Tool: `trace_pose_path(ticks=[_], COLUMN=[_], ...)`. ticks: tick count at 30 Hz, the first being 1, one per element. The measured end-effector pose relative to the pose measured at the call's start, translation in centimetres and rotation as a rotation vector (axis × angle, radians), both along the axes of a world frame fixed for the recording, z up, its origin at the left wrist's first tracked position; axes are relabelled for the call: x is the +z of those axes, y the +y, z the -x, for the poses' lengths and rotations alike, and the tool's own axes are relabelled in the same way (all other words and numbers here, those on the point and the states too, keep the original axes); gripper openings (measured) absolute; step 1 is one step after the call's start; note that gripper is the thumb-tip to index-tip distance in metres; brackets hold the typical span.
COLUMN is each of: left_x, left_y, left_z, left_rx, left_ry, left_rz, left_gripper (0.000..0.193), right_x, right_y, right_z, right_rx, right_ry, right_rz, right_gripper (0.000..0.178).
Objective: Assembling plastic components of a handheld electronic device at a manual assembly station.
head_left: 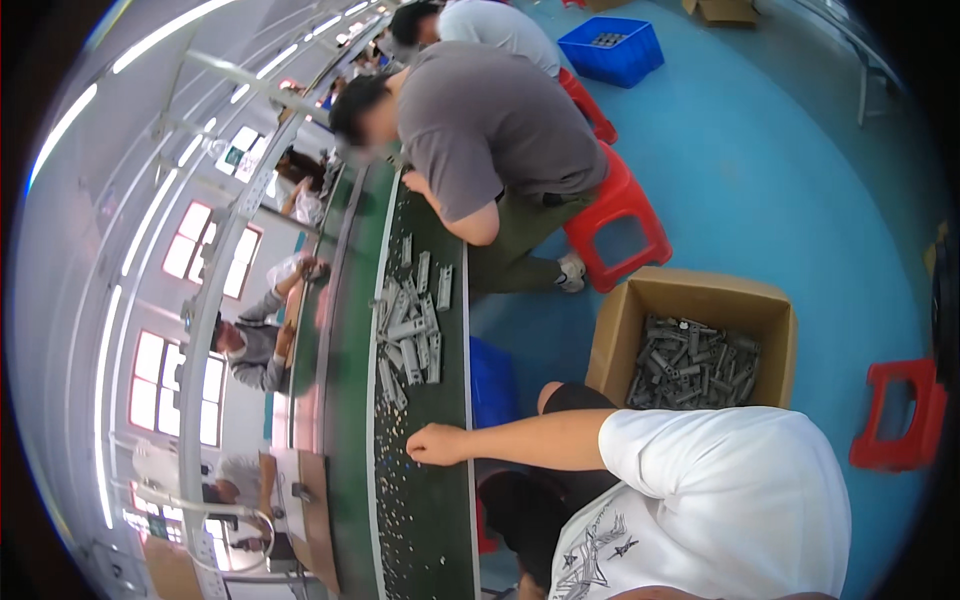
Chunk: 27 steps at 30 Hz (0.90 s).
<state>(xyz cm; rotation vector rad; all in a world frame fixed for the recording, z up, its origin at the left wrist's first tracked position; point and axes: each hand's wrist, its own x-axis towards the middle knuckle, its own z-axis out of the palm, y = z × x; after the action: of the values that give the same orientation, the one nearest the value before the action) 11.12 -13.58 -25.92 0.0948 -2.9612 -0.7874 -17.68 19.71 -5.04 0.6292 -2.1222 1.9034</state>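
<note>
My right hand [437, 445] rests at the near edge of a dark green workbench or belt [430, 540], its fingers curled closed. Whatever they may hold is hidden or too small to make out. Around the hand, many tiny pale and a few blue bits [395, 500] lie scattered on the green surface. Beyond the hand sits a loose pile of long grey hollow parts [408, 325], some lying across one another, apart from my fingers. My left hand is out of view.
A cardboard box [612, 345] full of similar grey parts stands beside me. A blue bin [492, 380] is under the bench edge. A co-worker in grey [500, 130] sits farther along on a red stool [630, 215]. Another red stool [900, 415] stands at right.
</note>
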Motion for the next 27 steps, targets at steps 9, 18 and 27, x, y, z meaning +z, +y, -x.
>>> trace_pose_path(ticks=[9, 18, 27], left_x=[4.2, 8.9, 12.1], left_y=[0.9, 5.2, 4.3], left_z=[-1.1, -5.1, -5.4], left_rx=[0.146, 0.478, -0.015], left_ry=[-0.141, -0.348, -0.527], left_rz=[-0.225, -0.47, -0.148], left_gripper=[0.056, 0.062, 0.047], right_x=[-0.3, 0.2, 0.3], right_y=[-1.2, -0.8, -0.3], right_z=[-0.3, 0.1, 0.1], right_rx=[-0.041, -0.009, 0.001], right_ry=[0.041, -0.08, -0.22], right_rz=[0.017, 0.063, 0.091], right_gripper=[0.023, 0.021, 0.019])
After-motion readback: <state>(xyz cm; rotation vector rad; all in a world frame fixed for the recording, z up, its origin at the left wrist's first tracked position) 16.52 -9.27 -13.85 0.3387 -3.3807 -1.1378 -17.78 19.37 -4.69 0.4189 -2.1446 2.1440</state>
